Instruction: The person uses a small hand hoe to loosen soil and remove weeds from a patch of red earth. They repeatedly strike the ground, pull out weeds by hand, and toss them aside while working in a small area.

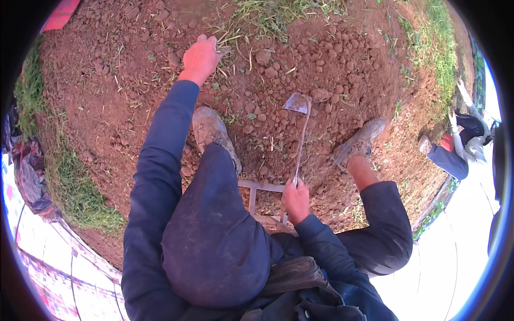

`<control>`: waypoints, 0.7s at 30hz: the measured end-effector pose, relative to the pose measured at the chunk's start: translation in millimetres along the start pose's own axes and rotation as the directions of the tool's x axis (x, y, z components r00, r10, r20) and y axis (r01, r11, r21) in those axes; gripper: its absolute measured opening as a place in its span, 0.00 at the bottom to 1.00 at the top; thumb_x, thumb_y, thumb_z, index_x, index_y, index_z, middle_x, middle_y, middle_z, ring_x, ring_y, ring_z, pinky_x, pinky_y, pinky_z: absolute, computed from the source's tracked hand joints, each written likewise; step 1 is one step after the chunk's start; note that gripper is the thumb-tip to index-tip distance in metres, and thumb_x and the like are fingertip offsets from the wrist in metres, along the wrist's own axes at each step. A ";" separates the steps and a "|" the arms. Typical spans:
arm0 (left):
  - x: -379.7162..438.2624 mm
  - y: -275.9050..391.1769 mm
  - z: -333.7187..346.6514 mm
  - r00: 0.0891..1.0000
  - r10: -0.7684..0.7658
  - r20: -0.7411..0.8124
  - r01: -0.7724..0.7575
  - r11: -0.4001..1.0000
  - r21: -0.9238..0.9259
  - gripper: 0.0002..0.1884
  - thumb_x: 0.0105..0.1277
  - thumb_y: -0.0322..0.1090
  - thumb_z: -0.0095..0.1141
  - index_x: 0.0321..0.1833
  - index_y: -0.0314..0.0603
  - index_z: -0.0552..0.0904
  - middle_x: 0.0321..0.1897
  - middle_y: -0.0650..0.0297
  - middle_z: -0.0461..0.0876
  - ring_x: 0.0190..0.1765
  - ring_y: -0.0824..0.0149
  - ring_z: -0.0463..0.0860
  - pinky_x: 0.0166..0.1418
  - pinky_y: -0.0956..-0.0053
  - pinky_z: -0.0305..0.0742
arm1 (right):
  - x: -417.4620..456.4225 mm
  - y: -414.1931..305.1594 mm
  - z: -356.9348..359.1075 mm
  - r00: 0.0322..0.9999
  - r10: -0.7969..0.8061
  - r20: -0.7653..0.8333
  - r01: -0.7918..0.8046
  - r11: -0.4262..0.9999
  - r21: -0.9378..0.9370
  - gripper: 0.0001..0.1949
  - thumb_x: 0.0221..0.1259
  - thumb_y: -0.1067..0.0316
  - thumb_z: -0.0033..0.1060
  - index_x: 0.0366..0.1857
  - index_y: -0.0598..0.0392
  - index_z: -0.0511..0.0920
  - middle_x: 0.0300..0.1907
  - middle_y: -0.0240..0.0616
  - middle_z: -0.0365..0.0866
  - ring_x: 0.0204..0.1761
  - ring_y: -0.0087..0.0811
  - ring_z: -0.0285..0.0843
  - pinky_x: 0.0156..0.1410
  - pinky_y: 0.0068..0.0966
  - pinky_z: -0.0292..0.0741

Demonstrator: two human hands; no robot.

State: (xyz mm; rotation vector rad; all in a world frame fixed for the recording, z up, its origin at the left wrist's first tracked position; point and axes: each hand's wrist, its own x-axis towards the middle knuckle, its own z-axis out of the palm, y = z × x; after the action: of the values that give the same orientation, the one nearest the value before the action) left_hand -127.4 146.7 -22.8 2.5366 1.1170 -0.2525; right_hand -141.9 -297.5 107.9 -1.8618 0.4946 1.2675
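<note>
My left hand is stretched forward over the soil, its fingers closed around some pale stalks beside a heap of pulled grass. Lower down, between my legs, my right hand grips the thin handle of a small hand hoe. The hoe's flat metal blade rests on or just above the clods of reddish soil; contact cannot be told. Loose stems and small weeds lie scattered around both hands.
My muddy shoes stand on either side of the hoe. Beneath me is a low metal-framed stool. Green grass heaps lie at left, more grass at upper right. Another person crouches at far right. A red item lies upper left.
</note>
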 end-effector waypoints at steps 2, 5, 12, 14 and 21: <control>5.3 -18.8 11.5 0.996 0.086 0.023 -0.087 0.996 0.034 0.17 0.69 0.48 0.64 0.47 0.41 0.82 0.47 0.53 0.86 0.51 0.46 0.86 0.51 0.50 0.82 | -0.3 -0.8 2.4 1.000 -0.004 0.009 0.005 1.000 -0.021 0.04 0.77 0.66 0.46 0.40 0.46 0.69 0.18 0.20 0.62 0.14 0.15 0.58 0.16 0.20 0.55; 5.1 -7.7 11.7 0.985 0.169 0.029 -0.168 0.984 -0.058 0.12 0.68 0.44 0.62 0.45 0.44 0.82 0.43 0.55 0.87 0.48 0.46 0.87 0.49 0.50 0.82 | 1.9 9.1 -4.4 0.999 -0.047 0.006 0.047 0.998 -0.038 0.04 0.78 0.65 0.46 0.40 0.46 0.69 0.18 0.19 0.61 0.14 0.16 0.58 0.16 0.20 0.55; -43.0 -12.3 13.9 0.966 -0.072 -0.247 -0.010 0.949 -0.316 0.14 0.59 0.46 0.70 0.38 0.44 0.87 0.40 0.58 0.88 0.42 0.50 0.88 0.46 0.57 0.82 | -1.7 -6.3 2.6 1.000 0.021 -0.012 -0.020 0.999 0.048 0.05 0.77 0.66 0.46 0.38 0.46 0.69 0.18 0.20 0.62 0.14 0.16 0.58 0.16 0.20 0.55; -54.1 -28.1 14.3 0.930 -0.225 -0.290 0.053 0.864 -0.500 0.14 0.59 0.45 0.72 0.36 0.42 0.87 0.37 0.57 0.88 0.39 0.52 0.88 0.45 0.59 0.82 | -1.7 -3.1 0.9 1.000 0.024 -0.009 -0.023 0.998 0.052 0.05 0.77 0.66 0.46 0.37 0.46 0.68 0.18 0.21 0.62 0.14 0.16 0.58 0.17 0.20 0.55; -78.9 -36.9 -22.0 0.943 -0.316 -0.104 0.286 0.930 -0.232 0.14 0.60 0.43 0.73 0.38 0.39 0.88 0.34 0.53 0.89 0.36 0.50 0.89 0.43 0.58 0.83 | -6.7 -10.2 2.8 0.999 0.045 -0.021 -0.045 0.999 0.025 0.05 0.76 0.67 0.45 0.37 0.46 0.68 0.19 0.21 0.62 0.15 0.16 0.58 0.17 0.21 0.55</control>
State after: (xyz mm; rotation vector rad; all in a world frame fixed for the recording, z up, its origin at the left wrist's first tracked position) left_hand -207.3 124.9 12.0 2.2158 1.5038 -0.0273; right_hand -139.2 -290.0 117.6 -1.8550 0.5643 1.2667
